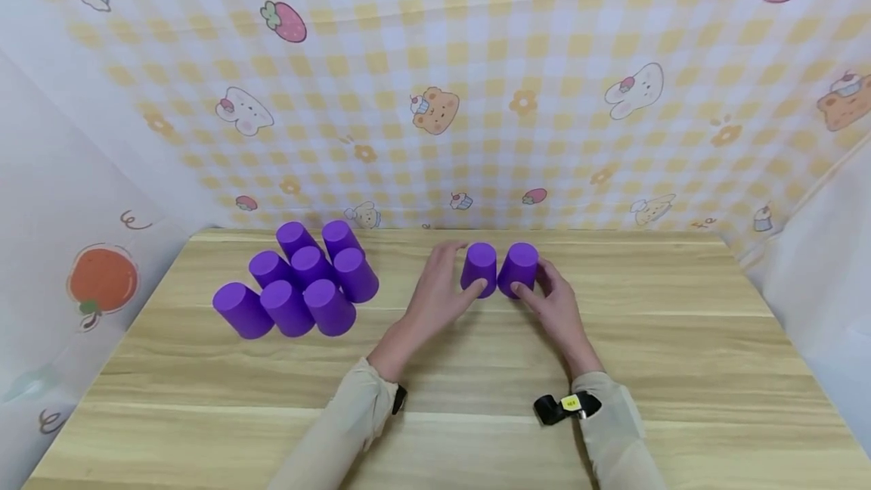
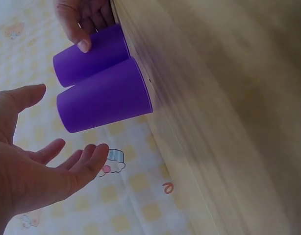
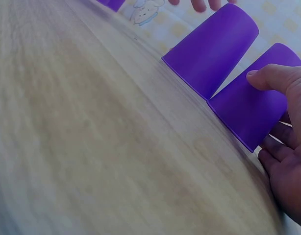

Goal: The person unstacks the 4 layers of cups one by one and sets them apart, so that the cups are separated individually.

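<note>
Two purple cups stand upside down side by side on the wooden table, their rims close together. Around the right cup (image 1: 520, 263) my right hand (image 1: 561, 308) is curled, its thumb on the near side and fingers behind; the right wrist view shows this grip too. The left cup (image 1: 479, 265) has my left hand (image 1: 435, 289) beside it. In the left wrist view, a gap separates the spread thumb and fingers of that hand from the left cup (image 2: 104, 98).
Several more purple cups (image 1: 292, 308) stand upside down in a cluster at the table's left. A checked cloth (image 1: 476, 150) with cartoon prints hangs behind the table's back edge. Bare wood (image 1: 476, 369) shows between my forearms.
</note>
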Motion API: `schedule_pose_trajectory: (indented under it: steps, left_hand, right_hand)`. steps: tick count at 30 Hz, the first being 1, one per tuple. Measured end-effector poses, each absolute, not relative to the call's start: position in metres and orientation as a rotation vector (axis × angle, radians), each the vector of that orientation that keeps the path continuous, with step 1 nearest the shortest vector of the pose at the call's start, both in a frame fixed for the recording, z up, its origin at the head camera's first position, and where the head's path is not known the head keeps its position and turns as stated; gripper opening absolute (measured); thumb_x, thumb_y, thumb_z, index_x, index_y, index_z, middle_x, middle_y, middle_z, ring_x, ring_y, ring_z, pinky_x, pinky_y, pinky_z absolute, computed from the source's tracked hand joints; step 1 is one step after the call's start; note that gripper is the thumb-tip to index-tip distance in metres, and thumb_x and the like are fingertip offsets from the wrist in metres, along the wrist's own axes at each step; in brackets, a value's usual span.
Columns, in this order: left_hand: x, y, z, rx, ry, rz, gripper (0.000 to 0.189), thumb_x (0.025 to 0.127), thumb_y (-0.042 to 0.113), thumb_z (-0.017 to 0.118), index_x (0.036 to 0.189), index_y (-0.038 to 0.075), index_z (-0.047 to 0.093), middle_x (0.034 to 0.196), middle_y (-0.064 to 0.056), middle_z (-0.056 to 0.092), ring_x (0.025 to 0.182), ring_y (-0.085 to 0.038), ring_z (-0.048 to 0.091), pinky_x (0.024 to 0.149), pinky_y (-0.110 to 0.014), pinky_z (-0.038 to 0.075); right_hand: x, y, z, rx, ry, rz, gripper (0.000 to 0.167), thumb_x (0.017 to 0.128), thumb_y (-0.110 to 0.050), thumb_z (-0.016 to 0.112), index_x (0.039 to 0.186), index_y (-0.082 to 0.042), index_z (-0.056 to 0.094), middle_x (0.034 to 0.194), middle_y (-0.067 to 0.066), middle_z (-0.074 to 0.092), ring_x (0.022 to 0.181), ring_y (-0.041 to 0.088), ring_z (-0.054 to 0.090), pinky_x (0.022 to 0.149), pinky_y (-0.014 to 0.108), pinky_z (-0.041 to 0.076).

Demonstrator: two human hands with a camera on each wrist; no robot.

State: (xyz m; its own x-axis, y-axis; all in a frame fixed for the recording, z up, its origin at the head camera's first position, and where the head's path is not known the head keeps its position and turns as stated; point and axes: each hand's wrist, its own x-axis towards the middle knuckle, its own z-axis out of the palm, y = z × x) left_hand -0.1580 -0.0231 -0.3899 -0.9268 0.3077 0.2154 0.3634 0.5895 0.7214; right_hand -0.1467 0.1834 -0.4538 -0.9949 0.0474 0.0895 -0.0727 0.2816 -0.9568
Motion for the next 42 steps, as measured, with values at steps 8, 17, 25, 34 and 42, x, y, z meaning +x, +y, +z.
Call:
schedule_pose_trajectory:
  steps: [8, 17, 25, 34, 42]
  left_hand:
    - [-0.175, -0.018, -0.393, -0.64, -2.81, -1.357, 0.067, 0.084, 0.028, 0.07, 0.136, 0.0, 0.038, 0.132, -0.016, 0.046, 0.118, -0.026, 0.046, 0.098, -0.039, 0.04]
    - [-0.18, -0.011, -0.394, -0.639, -2.794, -1.48, 0.06, 0.086, 0.018, 0.067, 0.135, -0.001, 0.038, 0.126, -0.015, 0.05, 0.116, -0.025, 0.048, 0.099, -0.036, 0.04]
    - [-0.18, -0.007, -0.395, -0.629, -2.764, -1.442, 0.05, 0.087, 0.007, 0.064, 0.131, -0.003, 0.041, 0.122, -0.016, 0.052, 0.113, -0.026, 0.05, 0.098, -0.034, 0.041]
    - [-0.189, -0.024, -0.38, -0.583, -2.79, -1.321, 0.05, 0.086, 0.01, 0.066, 0.129, -0.002, 0.043, 0.122, -0.016, 0.053, 0.113, -0.026, 0.052, 0.098, -0.035, 0.041]
    - [-0.201, -0.058, -0.361, -0.516, -2.811, -1.239, 0.051, 0.083, 0.011, 0.069, 0.126, -0.004, 0.046, 0.119, -0.018, 0.055, 0.109, -0.029, 0.054, 0.095, -0.038, 0.044]
  right_hand:
    - [-0.148, 0.186, -0.453, 0.007, -2.442, 1.813, 0.062, 0.085, -0.026, 0.069, 0.136, -0.005, 0.042, 0.135, 0.016, 0.046, 0.128, 0.029, 0.039, 0.108, 0.039, 0.029]
    - [-0.147, 0.187, -0.453, 0.008, -2.436, 1.826, 0.062, 0.086, -0.026, 0.069, 0.137, -0.004, 0.041, 0.136, 0.016, 0.045, 0.128, 0.029, 0.038, 0.108, 0.039, 0.028]
    - [-0.146, 0.187, -0.452, 0.008, -2.45, 1.805, 0.064, 0.086, -0.028, 0.068, 0.138, -0.005, 0.04, 0.136, 0.016, 0.045, 0.128, 0.029, 0.038, 0.108, 0.04, 0.029]
    - [-0.147, 0.188, -0.453, 0.001, -2.46, 1.799, 0.063, 0.086, -0.026, 0.068, 0.137, -0.004, 0.04, 0.136, 0.017, 0.045, 0.128, 0.03, 0.038, 0.107, 0.04, 0.029]
    - [-0.148, 0.184, -0.452, 0.01, -2.457, 1.846, 0.065, 0.087, -0.024, 0.067, 0.14, -0.002, 0.036, 0.139, 0.019, 0.041, 0.13, 0.032, 0.035, 0.109, 0.042, 0.027]
